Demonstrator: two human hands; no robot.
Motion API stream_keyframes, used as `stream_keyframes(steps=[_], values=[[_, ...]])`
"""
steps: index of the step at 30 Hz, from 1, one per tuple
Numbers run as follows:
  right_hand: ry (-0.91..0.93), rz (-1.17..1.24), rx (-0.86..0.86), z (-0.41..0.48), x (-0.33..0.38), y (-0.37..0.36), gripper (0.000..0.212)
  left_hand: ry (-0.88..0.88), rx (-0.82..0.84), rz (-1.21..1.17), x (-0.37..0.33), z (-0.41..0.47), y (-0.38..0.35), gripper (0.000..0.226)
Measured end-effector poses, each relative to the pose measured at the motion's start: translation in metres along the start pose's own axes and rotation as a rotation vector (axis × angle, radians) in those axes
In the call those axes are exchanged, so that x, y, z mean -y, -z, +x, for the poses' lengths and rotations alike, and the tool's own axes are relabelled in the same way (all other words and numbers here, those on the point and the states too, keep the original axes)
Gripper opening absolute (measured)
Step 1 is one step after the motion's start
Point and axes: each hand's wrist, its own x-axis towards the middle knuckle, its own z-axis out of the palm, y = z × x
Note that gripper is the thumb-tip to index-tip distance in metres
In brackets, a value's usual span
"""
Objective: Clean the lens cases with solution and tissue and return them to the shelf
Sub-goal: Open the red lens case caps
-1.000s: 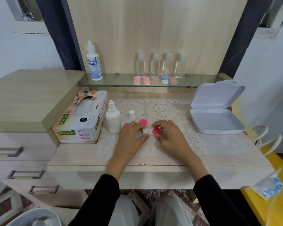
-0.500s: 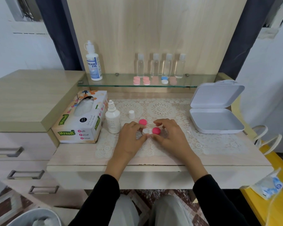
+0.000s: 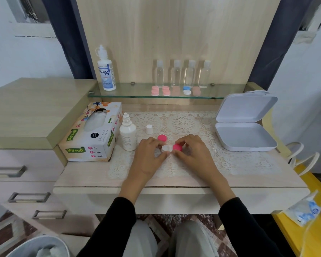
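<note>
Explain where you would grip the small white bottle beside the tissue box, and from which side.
Grip the small white bottle round its wide, straight body, below the shoulder, not the narrow uncapped nozzle. It stands upright, so probably come in level from the front or right: the tissue box crowds its left side. Its white cap stands apart to its right.

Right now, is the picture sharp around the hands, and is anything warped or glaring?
Head view: sharp on the lens case between left hand and right hand; wide-angle stretch splays the curtains; soft light, faint shadows, no harsh glare on the glass shelf.
</note>
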Motion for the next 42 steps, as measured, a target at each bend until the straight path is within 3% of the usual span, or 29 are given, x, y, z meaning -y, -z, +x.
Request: stream_keyframes(steps=[7,15,20,27,33,42], values=[[0.005,-0.008,-0.014,0.0004,-0.0002,0.0003,0.031,0.006,0.004,0.011,0.0004,0.0006,-0.0006,0.028],[-0.034,-0.008,-0.024,0.001,0.0006,-0.0005,0.017,0.003,0.002,-0.003,0.0003,-0.0003,0.0,0.028],[-0.034,-0.03,-0.033,0.0008,0.0001,0.0,0.034,0.001,0.004,-0.001,0.0016,0.0,-0.0011,0.028],[-0.058,-0.016,-0.031,0.0014,0.0002,-0.0004,0.018,0.003,0.003,0.002,0.0012,0.0001,-0.0007,0.029],[-0.083,-0.043,-0.025,0.0008,0.0025,0.0016,0.048,0.003,0.001,0.004,0.0019,0.0002,-0.0015,0.028],[-0.067,-0.021,-0.019,0.0015,0.0019,-0.0002,0.018,0.001,0.009,0.003,0.0005,0.0001,0.0002,0.029]])
